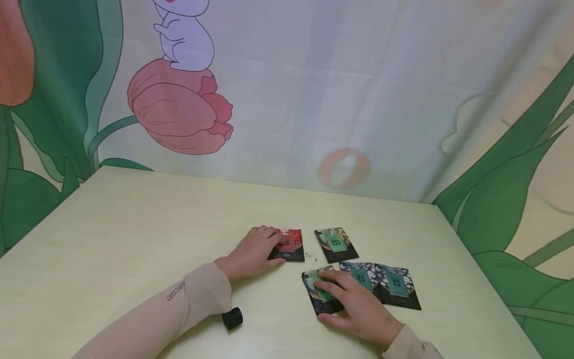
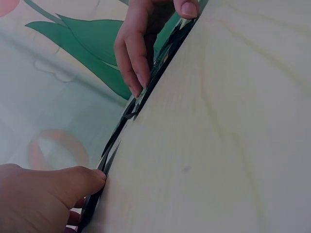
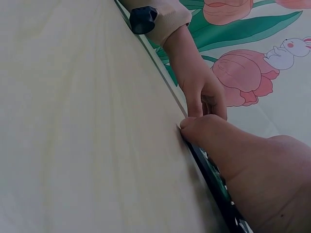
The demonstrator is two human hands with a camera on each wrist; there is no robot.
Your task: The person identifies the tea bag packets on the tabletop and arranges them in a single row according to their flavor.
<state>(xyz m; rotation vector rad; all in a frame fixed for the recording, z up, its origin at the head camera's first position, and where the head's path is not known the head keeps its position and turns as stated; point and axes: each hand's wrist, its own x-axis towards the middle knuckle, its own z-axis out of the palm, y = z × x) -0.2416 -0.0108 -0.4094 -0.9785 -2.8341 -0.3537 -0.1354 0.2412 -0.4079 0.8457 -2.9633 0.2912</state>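
Observation:
In the head view, my left hand (image 1: 252, 253) rests on the left side of a flat red packet (image 1: 294, 244) with a dark lower band, its thumb along the near edge. My right hand (image 1: 358, 305) lies with spread fingers over a green-labelled packet (image 1: 319, 297), thumb by the near edge. A bluish edge shows along that packet's left side; whether a second one lies beneath, I cannot tell. Another green packet (image 1: 337, 244) lies farther back. Two blue flowered packets, one partly behind the right hand (image 1: 364, 275) and one to its right (image 1: 396, 282), lie side by side.
All the packets lie on a pale table (image 1: 148, 224). A curtain (image 1: 287, 109) printed with tulips and a rabbit hangs behind its far edge. A small black object (image 1: 232, 318) sits at the left cuff. Tiny dark marks (image 1: 310, 257) show beside the red packet.

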